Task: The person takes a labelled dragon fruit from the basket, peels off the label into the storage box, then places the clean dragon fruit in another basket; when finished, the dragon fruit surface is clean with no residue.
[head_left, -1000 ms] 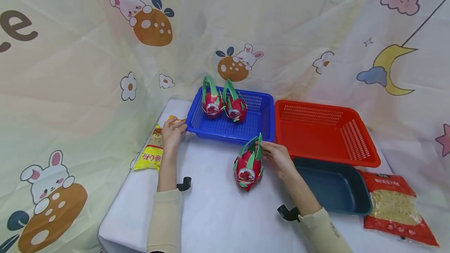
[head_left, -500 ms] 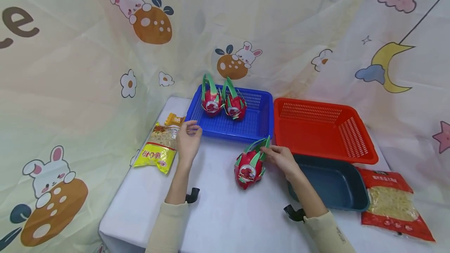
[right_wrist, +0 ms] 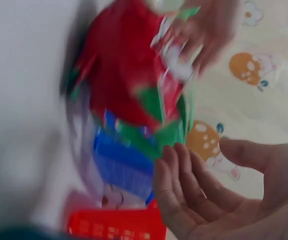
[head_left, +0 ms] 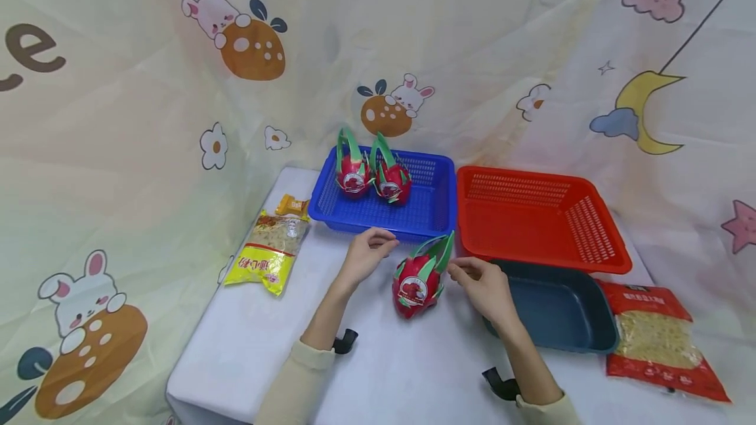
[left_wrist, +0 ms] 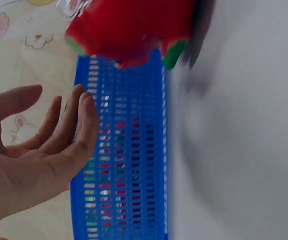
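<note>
At lower centre, the fruit (head_left: 415, 286) was left unheld: left hand (head_left: 366, 258) brought nearer, right hand (head_left: 489, 288) loosened, thumbs (right_wrist: 248, 154) and fingers (right_wrist: 168, 200) apart.

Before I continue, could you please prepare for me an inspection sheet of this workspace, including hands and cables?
Surface: white-clothed table, cloth mostly smooth where visible.
Job's things: one dragon fruit between the hands; two more dragon fruits in the blue basket.
Clutter: red basket, dark blue tray and red food bag at the right; yellow food bag and small orange packet at the left.
Hands: left hand near the single dragon fruit, apart from it, holding nothing; right hand with fingers loosely bent beside its green leaves, contact unclear.
Cables: nothing seen.
Surroundings: pale backdrop printed with rabbits, flowers and a moon.
</note>
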`<state>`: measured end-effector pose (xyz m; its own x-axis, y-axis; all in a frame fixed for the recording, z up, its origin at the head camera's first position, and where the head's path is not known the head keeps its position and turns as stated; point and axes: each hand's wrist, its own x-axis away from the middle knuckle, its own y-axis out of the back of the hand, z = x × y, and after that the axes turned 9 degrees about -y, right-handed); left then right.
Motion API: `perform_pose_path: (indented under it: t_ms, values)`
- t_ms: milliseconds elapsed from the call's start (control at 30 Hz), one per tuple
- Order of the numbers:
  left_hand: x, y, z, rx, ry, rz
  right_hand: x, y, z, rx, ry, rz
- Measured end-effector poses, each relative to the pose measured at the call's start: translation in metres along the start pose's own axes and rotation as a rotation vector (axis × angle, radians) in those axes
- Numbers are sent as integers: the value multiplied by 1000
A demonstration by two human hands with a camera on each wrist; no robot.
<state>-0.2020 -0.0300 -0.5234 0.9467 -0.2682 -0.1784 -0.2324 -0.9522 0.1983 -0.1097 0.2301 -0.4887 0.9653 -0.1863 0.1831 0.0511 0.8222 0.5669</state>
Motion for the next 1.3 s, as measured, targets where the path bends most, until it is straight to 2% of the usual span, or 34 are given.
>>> perform_pose_path:
  t_ms: [167,267,467,600,700,933,1167,1300]
  values:
    - [-6,-18,5,11,-25,100,15,-12,0,-180,9,74]
    - [-12,-29,6,15,-13,140,19,-16,0,-255,14,124]
    - [-20,-41,9,27,2,167,21,-18,-1,-343,21,203]
    - [-18,-38,11,108,14,151,21,-22,-4,-392,24,270]
    - [-16,-33,12,160,37,134,21,-25,-7,-399,5,281]
    - [-14,-20,18,217,94,110,18,-28,-7,-358,-28,216]
    - [-10,-16,24,249,94,93,14,-33,-9,-407,-41,206]
    - [-7,-15,28,253,87,93,14,-39,-11,-373,-40,193]
